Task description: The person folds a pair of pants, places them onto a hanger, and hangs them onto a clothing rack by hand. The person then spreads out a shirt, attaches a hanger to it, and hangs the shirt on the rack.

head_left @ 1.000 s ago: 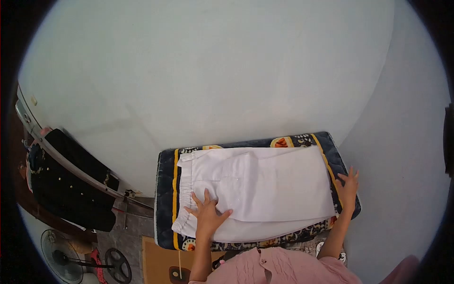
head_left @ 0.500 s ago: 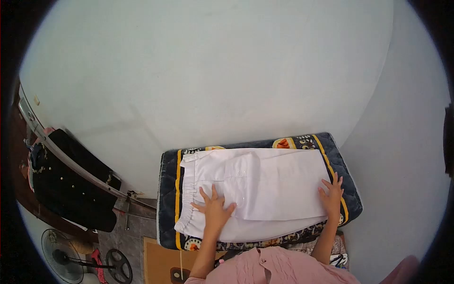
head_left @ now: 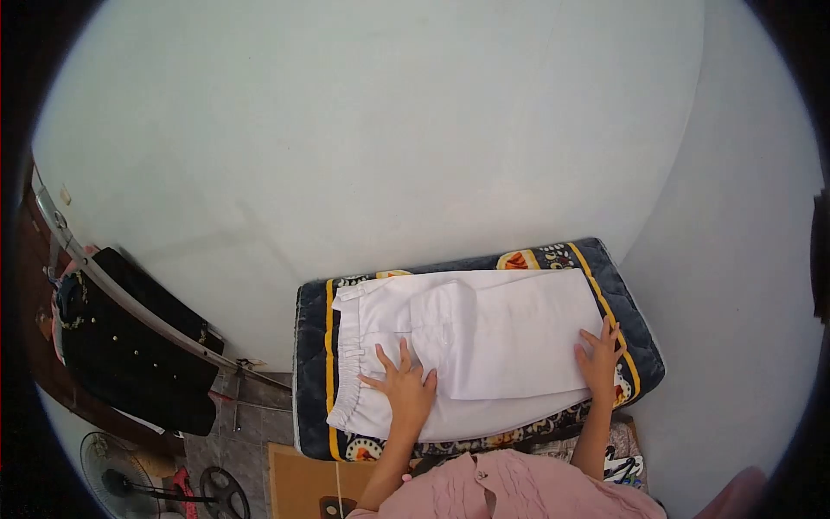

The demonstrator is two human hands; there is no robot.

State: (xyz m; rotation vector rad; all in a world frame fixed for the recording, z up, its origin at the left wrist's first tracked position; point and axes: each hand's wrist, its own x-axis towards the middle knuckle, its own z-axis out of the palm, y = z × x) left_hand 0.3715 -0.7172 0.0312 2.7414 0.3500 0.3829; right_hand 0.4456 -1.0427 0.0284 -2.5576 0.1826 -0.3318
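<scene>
A pair of white elastic-waist trousers [head_left: 527, 337] lies folded flat, with the gathered waistband at the left and the hem end at the right. Beneath it is a dark padded, patterned mat [head_left: 635, 337] with yellow stripes. My left hand [head_left: 408, 389] rests palm down on the trousers beside the waistband, fingers spread. Over at the hem end, my right hand [head_left: 598, 363] lies flat with its fingers apart, partly on the fabric and partly over the mat's edge. Neither hand grips anything. A few soft creases show near the left fingers.
Dark garments [head_left: 130, 346] hang from a metal rail [head_left: 130, 294] at the left. Below them are a fan [head_left: 121, 476] and a cardboard box [head_left: 290, 484]. A pale wall [head_left: 415, 130] stands behind the mat, and another wall [head_left: 735, 303] rises to the right.
My right hand has shifted slightly left, further onto the fabric. My left hand has slid a little to the right. The view has moved slightly; the trousers lie much the same.
</scene>
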